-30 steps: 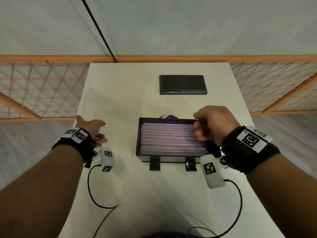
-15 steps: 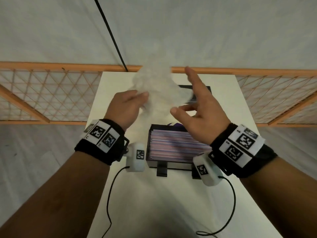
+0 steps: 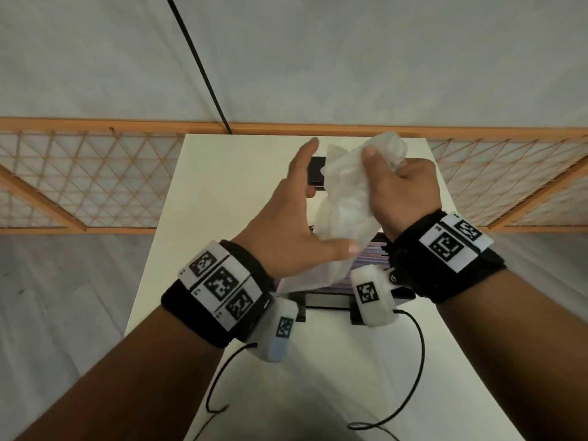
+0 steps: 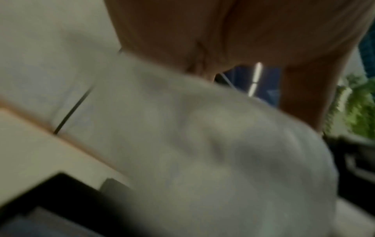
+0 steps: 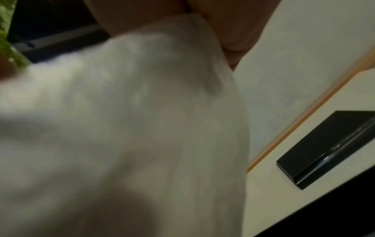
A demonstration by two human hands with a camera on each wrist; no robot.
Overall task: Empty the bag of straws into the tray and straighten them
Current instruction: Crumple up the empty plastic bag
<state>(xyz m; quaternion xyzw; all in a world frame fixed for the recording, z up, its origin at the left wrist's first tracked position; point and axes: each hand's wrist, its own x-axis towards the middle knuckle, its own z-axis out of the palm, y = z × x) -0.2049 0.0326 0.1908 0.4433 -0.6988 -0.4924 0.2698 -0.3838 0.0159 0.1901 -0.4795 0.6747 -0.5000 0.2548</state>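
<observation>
Holding the crumpled clear bag (image 3: 345, 202) up above the tray (image 3: 331, 302), both hands raised over the table (image 3: 222, 186). Right hand (image 3: 404, 189) clenched round the bag's upper end, thumb on its front. Left hand (image 3: 292, 224) spread wide, fingers straight, thumb under the bag's lower part, palm against its side. Straws (image 3: 374, 256) lie in the tray, mostly hidden by bag and wrists. Black box (image 3: 316, 175) sits further back. Both wrist views blurred, filled with bag.
</observation>
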